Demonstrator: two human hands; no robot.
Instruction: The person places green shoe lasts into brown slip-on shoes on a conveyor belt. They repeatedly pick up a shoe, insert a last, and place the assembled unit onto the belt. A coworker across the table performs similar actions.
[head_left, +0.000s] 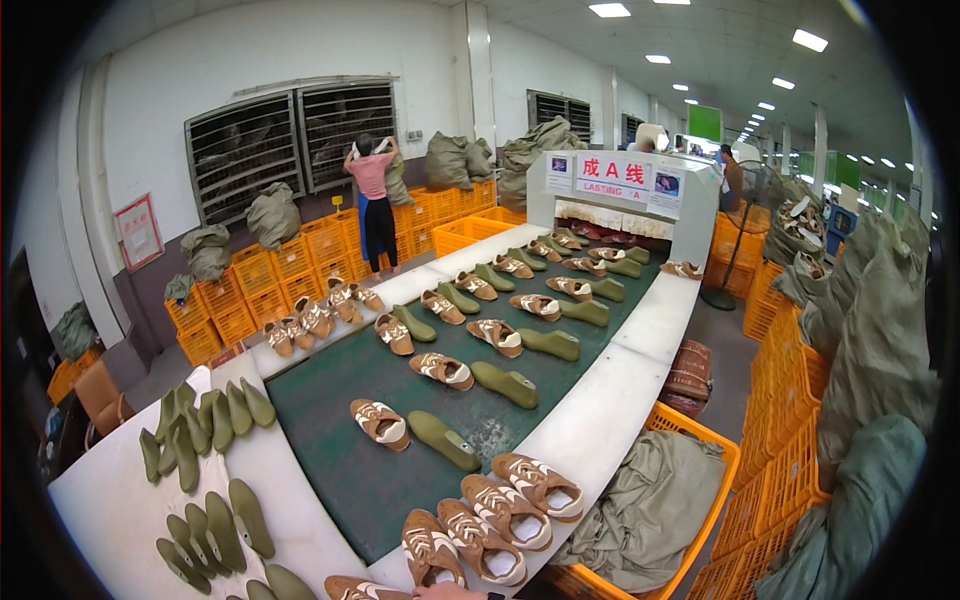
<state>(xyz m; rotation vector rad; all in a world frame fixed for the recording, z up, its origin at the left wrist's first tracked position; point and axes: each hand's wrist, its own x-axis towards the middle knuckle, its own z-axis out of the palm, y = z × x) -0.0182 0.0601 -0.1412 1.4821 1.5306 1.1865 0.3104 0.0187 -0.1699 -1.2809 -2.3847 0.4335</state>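
Observation:
Only a sliver of my right hand (447,592) shows at the lower edge, with a dark band at its wrist. It is nearest to a brown and white sneaker (432,552) at the near end of a row; its fingers are cut off, so whether it grips anything is hidden. My left hand is out of view. Beside that sneaker stand several more brown sneakers (507,512), and another sneaker (362,588) lies left of the hand. On the green conveyor belt (330,430), sneakers (380,424) alternate with olive-green shoe lasts (443,440).
More shoe lasts (212,520) cover the white table (100,500) at left. Sneakers (314,318) line the belt's far-left ledge. The belt runs to a white machine housing (700,215). An orange crate (735,450) with grey-green cloth stands at right. A person (372,180) stands by stacked crates.

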